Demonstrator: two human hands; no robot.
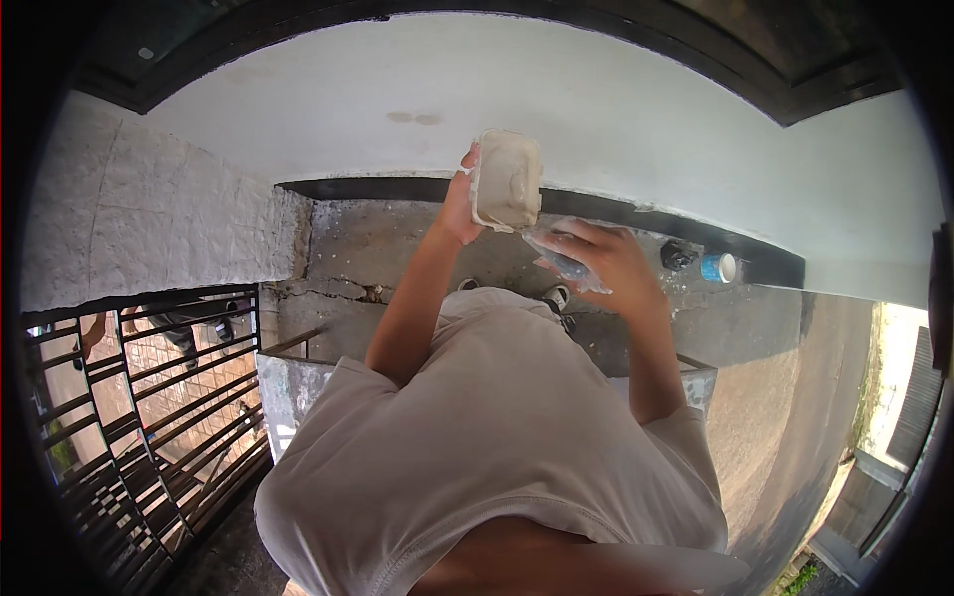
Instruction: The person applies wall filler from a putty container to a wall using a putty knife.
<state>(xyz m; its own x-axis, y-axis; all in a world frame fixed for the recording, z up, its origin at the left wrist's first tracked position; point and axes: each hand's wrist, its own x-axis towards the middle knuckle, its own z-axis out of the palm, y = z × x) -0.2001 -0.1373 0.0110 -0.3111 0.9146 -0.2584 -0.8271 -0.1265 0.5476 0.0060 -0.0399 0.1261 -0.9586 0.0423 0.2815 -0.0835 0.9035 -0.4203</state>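
Note:
My left hand (pixel 461 204) is closed on the side of a rectangular tub (pixel 507 179), held up before the pale wall. Off-white paste coats the tub's inside and crusts its rim. At the tub's lower right corner, my right hand (pixel 596 260) is closed round a flat, grey-blue piece (pixel 562 260) smeared with white paste. Its exact kind is hard to make out. White smears also mark the fingers of both hands.
Ahead stands the pale wall (pixel 328 109), with two brownish spots and a black band along its foot. A blue-and-white can (pixel 717 267) lies beside a black plastic bundle (pixel 679 255) on the cracked concrete floor (pixel 348 248). A dark metal gate (pixel 149 397) is at my left.

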